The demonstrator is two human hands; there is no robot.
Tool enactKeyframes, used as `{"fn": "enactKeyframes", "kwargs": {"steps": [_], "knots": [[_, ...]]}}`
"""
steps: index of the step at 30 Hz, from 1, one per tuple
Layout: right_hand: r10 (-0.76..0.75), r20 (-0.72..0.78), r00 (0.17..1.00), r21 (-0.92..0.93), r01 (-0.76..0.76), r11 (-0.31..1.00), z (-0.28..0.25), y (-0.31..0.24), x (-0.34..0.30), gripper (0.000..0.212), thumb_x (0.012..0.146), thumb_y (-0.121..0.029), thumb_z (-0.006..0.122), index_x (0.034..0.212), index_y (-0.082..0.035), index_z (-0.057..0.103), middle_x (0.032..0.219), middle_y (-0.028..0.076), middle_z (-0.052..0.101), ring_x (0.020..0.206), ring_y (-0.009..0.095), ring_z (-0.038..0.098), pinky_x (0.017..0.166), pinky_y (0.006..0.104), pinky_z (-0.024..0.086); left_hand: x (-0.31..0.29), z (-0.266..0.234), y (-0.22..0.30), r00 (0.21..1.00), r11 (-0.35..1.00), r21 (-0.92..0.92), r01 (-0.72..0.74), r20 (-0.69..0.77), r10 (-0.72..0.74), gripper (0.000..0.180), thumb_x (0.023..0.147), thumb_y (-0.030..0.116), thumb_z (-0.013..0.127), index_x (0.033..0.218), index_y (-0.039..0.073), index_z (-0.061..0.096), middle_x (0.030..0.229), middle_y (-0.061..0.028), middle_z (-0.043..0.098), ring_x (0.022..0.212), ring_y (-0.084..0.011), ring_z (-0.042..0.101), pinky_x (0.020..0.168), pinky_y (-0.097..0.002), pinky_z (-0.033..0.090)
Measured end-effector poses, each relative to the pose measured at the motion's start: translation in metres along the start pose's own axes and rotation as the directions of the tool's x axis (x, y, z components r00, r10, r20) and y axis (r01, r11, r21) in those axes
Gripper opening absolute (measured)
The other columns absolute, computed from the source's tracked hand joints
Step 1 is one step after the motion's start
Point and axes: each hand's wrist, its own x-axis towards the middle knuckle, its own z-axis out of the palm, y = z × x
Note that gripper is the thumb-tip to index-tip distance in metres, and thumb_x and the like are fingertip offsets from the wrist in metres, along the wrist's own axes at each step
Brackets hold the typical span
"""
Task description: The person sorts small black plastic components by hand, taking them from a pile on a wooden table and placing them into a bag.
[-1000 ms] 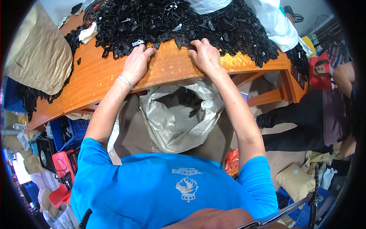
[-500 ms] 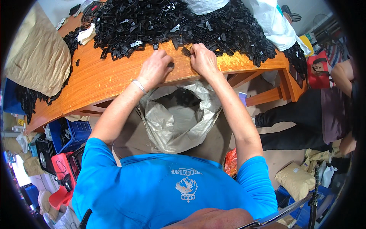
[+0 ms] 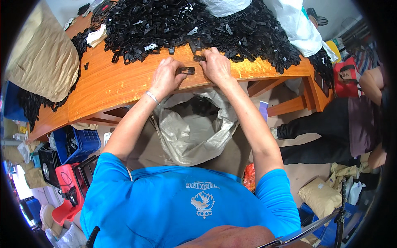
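Note:
Between the thumb and fingers of my left hand (image 3: 167, 75) is a small black plastic part (image 3: 188, 70), held just above the table's near edge. My right hand (image 3: 216, 66) pinches another black plastic piece (image 3: 199, 58) close to the front of the heap. A large heap of similar black plastic parts (image 3: 165, 29) covers the far side of the wooden table (image 3: 103, 82). Below my hands, between my forearms, a pale woven sack (image 3: 186, 144) gapes with some black parts dark inside it.
A brown paper sack (image 3: 41, 58) stands at the table's left, with more black parts beside it. White bags (image 3: 295, 29) lie over the heap at right. A person in dark trousers (image 3: 318, 136) is on the right. A blue crate (image 3: 78, 144) sits below left.
My left hand has turned slightly and the black part in it now shows beyond the fingertips. My right hand has shifted a little left with its piece.

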Motion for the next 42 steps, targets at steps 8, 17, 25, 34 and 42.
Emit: {"fn": "enactKeyframes", "kwargs": {"steps": [8, 17, 25, 34, 42], "knots": [[-0.077, -0.016, 0.997, 0.296, 0.078, 0.952, -0.014, -0.027, -0.026, 0.026, 0.088, -0.017, 0.082, 0.111, -0.007, 0.074, 0.108, 0.015, 0.068, 0.098, 0.039, 0.071, 0.084, 0.0486, 0.057, 0.001, 0.005, -0.005, 0.998, 0.998, -0.033, 0.06, 0.021, -0.059, 0.032, 0.081, 0.019, 0.087, 0.106, 0.003, 0.075, 0.103, -0.0145, 0.068, 0.104, -0.036, 0.064, 0.091, -0.0452, 0.052], [-0.183, 0.026, 0.983, 0.254, 0.171, 0.952, -0.005, -0.028, -0.029, 0.02, 0.086, -0.008, 0.08, 0.105, -0.003, 0.075, 0.105, 0.018, 0.065, 0.098, 0.041, 0.069, 0.083, 0.0502, 0.056, 0.003, 0.003, -0.006, 0.992, 0.995, -0.06, 0.081, 0.102, -0.074, 0.029, 0.088, 0.023, 0.083, 0.104, 0.0, 0.075, 0.102, -0.0139, 0.07, 0.098, -0.0325, 0.066, 0.087, -0.0431, 0.053], [-0.183, 0.055, 0.982, 0.29, 0.16, 0.943, -0.006, -0.022, -0.038, 0.026, 0.084, -0.014, 0.084, 0.108, -0.006, 0.077, 0.104, 0.017, 0.064, 0.098, 0.041, 0.069, 0.085, 0.0499, 0.057, 0.018, 0.004, -0.01, 0.974, 0.98, -0.129, 0.154, 0.189, -0.128, 0.027, 0.098, 0.027, 0.074, 0.097, -0.001, 0.074, 0.094, -0.0179, 0.072, 0.094, -0.0346, 0.07, 0.082, -0.0443, 0.054], [-0.232, 0.145, 0.962, 0.26, 0.189, 0.947, -0.016, -0.036, -0.103, 0.031, 0.084, -0.019, 0.084, 0.112, -0.009, 0.076, 0.105, 0.013, 0.068, 0.101, 0.037, 0.07, 0.085, 0.0476, 0.058, 0.025, 0.015, -0.032, 0.985, 0.867, -0.478, 0.14, 0.156, -0.072, 0.022, 0.097, 0.019, 0.075, 0.113, 0.004, 0.075, 0.096, -0.0115, 0.076, 0.09, -0.0228, 0.074, 0.08, -0.0389, 0.057], [-0.08, 0.012, 0.997, 0.156, 0.077, 0.985, -0.025, 0.004, -0.054, 0.027, 0.086, -0.019, 0.081, 0.11, -0.009, 0.077, 0.106, 0.017, 0.071, 0.096, 0.038, 0.073, 0.083, 0.0478, 0.059, 0.09, 0.027, -0.023, 0.965, 0.911, 0.33, -0.249, 0.008, 0.261, 0.026, 0.091, 0.008, 0.068, 0.116, 0.013, 0.071, 0.108, -0.0098, 0.063, 0.105, -0.0315, 0.066, 0.087, -0.0454, 0.059]]}}
